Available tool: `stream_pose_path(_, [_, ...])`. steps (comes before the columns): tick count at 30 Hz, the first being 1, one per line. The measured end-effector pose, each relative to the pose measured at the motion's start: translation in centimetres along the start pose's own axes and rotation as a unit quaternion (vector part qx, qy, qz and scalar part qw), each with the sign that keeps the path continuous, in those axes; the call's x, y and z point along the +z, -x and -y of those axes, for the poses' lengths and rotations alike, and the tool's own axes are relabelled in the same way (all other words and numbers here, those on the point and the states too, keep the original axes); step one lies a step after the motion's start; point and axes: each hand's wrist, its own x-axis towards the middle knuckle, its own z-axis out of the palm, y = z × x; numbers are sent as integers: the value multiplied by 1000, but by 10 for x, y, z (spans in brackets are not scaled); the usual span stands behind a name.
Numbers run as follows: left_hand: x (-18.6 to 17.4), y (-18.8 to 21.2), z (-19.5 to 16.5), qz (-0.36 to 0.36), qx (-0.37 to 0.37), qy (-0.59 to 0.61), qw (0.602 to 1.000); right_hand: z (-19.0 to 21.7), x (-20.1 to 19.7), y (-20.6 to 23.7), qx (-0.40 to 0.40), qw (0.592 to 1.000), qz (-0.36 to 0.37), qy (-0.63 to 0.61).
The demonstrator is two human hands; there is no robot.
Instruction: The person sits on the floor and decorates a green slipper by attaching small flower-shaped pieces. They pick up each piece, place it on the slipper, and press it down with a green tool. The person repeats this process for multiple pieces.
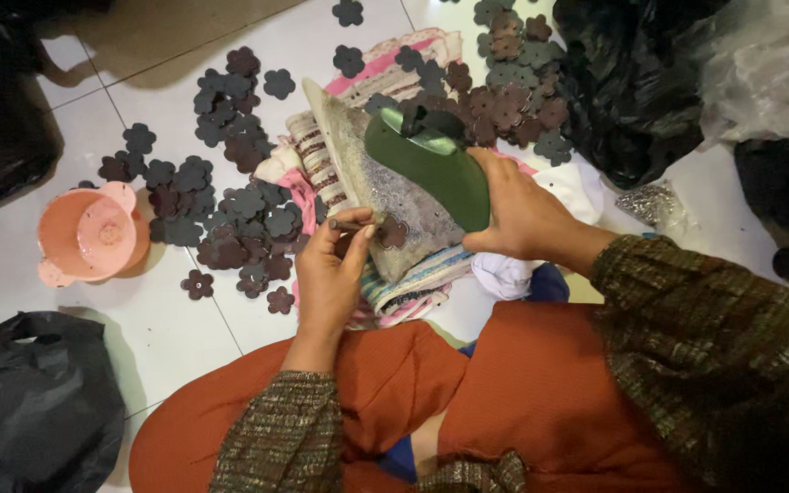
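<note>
Right at the centre, a dark flower-shaped cutout (393,233) lies on the upturned soleplate of a green iron (404,173), whose long axis runs from upper left to lower right. The left hand (331,274), nearer, has its fingers (351,239) pinched on a thin stick (349,225) just left of the cutout. The right hand (522,215) clamps the iron's handle, above folded cloths (413,283) on the floor (175,329).
</note>
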Motion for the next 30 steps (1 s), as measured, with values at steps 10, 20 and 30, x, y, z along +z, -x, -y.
stream_pose_path(10, [11,-2,-10,24,23,-58,998,-4,2,0,4,1000,-18,17])
stream_pose_path(20, [11,-1,-15,33,66,-128,989,2,1,2,29,999,-6,14])
stream_pose_path(30, [18,-1,-21,74,216,-282,932,12,-3,2,20,998,-17,52])
